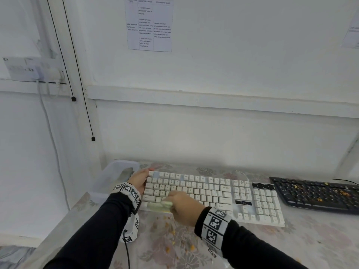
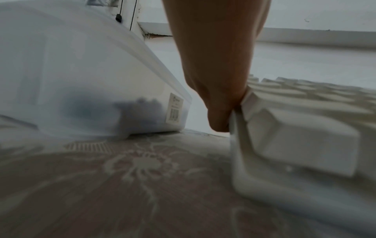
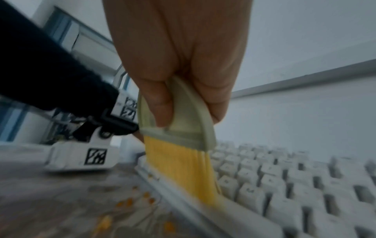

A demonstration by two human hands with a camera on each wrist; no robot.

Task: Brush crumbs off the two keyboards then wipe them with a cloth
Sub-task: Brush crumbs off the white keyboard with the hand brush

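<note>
A white keyboard (image 1: 213, 193) lies in the middle of the flowered tablecloth. My left hand (image 1: 140, 180) holds its left end, thumb at the far corner; in the left wrist view the left hand (image 2: 217, 90) grips the white keyboard's (image 2: 295, 145) side. My right hand (image 1: 183, 205) grips a small brush (image 1: 160, 205) at the keyboard's front left. In the right wrist view my right hand (image 3: 183, 64) pinches the brush's pale green handle (image 3: 183, 122), and the yellow bristles (image 3: 183, 170) sweep the front edge of the white keyboard (image 3: 284, 185). A black keyboard (image 1: 318, 193) strewn with crumbs lies at the right.
Yellow crumbs (image 1: 174, 235) are scattered on the tablecloth (image 1: 291, 245) in front of the white keyboard. A translucent plastic box (image 1: 114, 175) stands just left of my left hand, with something dark inside. The wall runs close behind both keyboards.
</note>
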